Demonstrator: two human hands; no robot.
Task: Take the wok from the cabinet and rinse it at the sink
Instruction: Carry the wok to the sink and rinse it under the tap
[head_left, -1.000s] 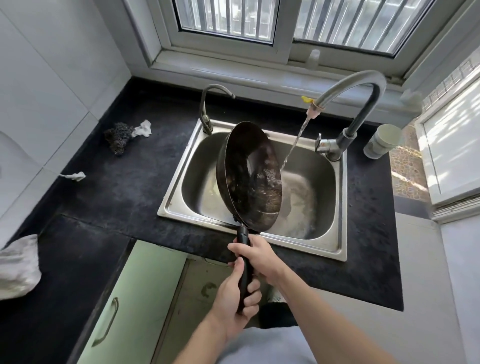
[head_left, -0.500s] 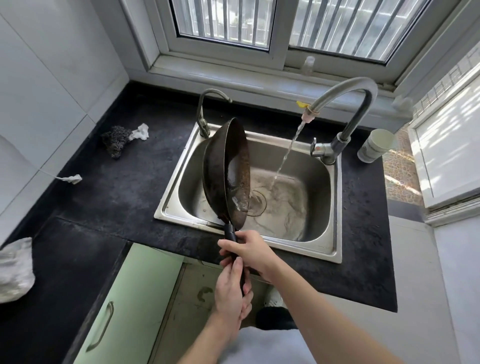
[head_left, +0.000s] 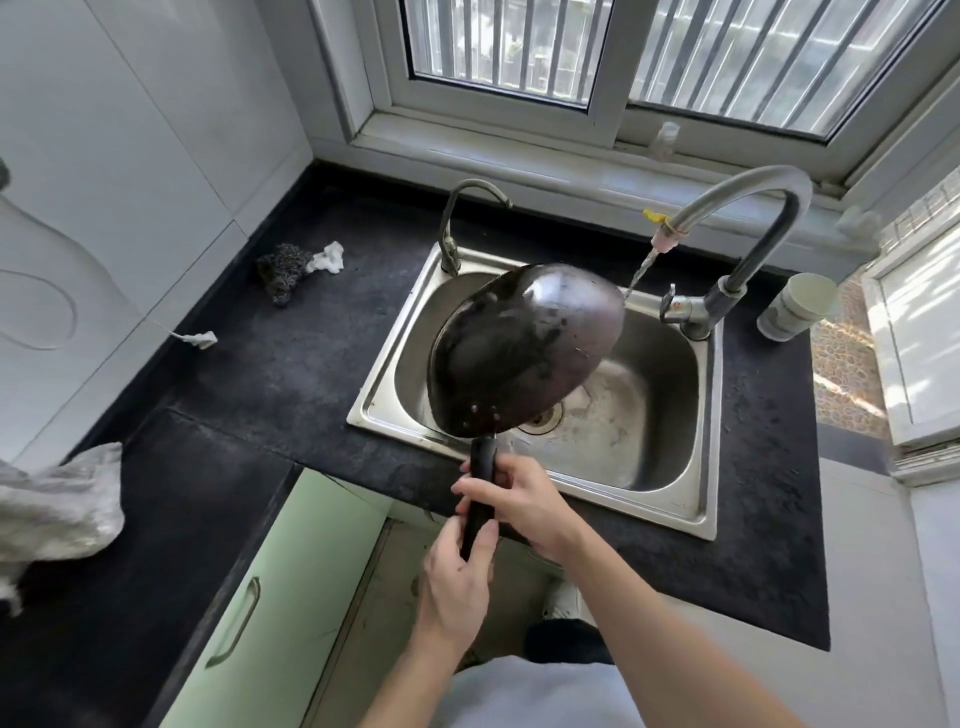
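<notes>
- Both hands are gripping the wok's black handle (head_left: 480, 486) at lower centre: the right hand (head_left: 519, 501) is wrapping it higher up, the left hand (head_left: 457, 582) closing around its end.
- The wok (head_left: 524, 356) is hanging tilted over the steel sink (head_left: 709, 441), dark underside facing the camera.
- Water is running from the curved faucet (head_left: 748, 200) at upper right.

Left hand (head_left: 457, 566) and right hand (head_left: 519, 501) clenched, forearms extended.
</notes>
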